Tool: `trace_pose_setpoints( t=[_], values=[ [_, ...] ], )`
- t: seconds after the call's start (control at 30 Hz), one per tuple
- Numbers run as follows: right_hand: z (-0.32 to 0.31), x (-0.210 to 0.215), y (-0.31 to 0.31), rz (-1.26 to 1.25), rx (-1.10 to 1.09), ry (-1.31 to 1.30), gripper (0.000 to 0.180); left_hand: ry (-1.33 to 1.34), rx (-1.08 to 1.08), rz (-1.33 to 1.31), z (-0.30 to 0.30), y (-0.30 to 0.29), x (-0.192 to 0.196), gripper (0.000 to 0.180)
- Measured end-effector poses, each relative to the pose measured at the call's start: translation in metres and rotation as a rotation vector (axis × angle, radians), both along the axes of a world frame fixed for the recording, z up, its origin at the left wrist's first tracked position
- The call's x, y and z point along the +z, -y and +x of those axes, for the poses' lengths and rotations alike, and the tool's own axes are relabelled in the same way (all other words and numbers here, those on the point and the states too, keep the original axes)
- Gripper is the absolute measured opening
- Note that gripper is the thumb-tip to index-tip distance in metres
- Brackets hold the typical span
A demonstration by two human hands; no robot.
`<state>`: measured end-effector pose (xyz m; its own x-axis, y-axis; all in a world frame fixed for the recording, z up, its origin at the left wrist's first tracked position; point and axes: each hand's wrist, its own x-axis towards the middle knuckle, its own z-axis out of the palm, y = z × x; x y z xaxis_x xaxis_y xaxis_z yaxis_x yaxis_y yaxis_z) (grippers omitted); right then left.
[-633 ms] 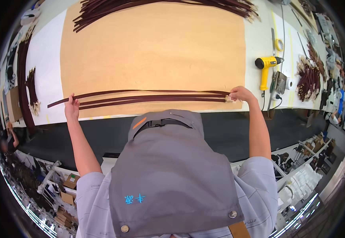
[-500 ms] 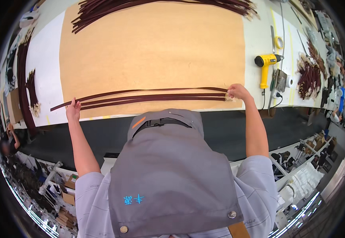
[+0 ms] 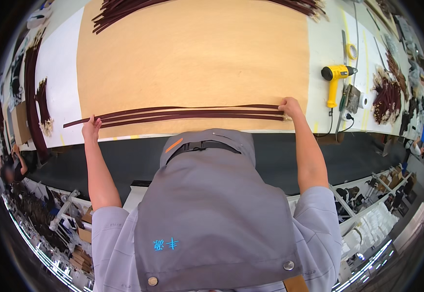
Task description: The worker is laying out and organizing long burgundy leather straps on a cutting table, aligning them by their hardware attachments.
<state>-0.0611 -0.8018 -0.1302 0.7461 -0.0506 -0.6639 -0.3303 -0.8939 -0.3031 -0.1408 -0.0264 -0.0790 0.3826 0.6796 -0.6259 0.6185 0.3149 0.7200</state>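
Observation:
Several long dark brown strips (image 3: 183, 115) lie side by side along the near edge of a large tan sheet (image 3: 192, 53) on a white table. My left hand (image 3: 91, 127) presses on the left ends of the strips, fingers flat. At the right ends, my right hand (image 3: 290, 107) rests on the strips, fingers curled over them. I cannot tell whether either hand grips a strip or only holds it down. A grey apron covers my chest below.
More dark strips (image 3: 124, 7) lie bundled along the far edge of the sheet. A yellow heat gun (image 3: 333, 80), a tape roll (image 3: 351, 50) and tassel-like bundles (image 3: 387, 95) sit at the right. Dark strips (image 3: 29, 97) lie at the left. Another person (image 3: 15, 163) stands far left.
Both hands stay on the strip ends. The left ends of the strips have shifted slightly and lie a little more splayed.

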Motion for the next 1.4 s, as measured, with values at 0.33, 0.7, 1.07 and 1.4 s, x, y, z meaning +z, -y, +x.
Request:
trace_pose_setpoints(
  t=[0.33,0.7,1.07,1.4],
  values=[
    [-0.006,0.018,-0.015,-0.223,0.034,0.045,0.018,-0.07,-0.932,0.809,0.015,0.151,-0.018,0.021],
    [-0.047,0.01,-0.029,-0.157,-0.352,0.105,0.019,-0.059,-1.3,0.546,0.035,0.31,-0.035,0.02],
    [-0.05,0.004,-0.052,-0.342,-0.477,0.148,0.03,-0.141,-1.36,0.704,0.043,0.325,-0.055,0.021],
    [-0.208,0.039,0.063,-0.527,-0.619,-0.017,0.029,-0.077,-1.379,0.595,0.041,0.323,-0.055,0.016]
  ],
)
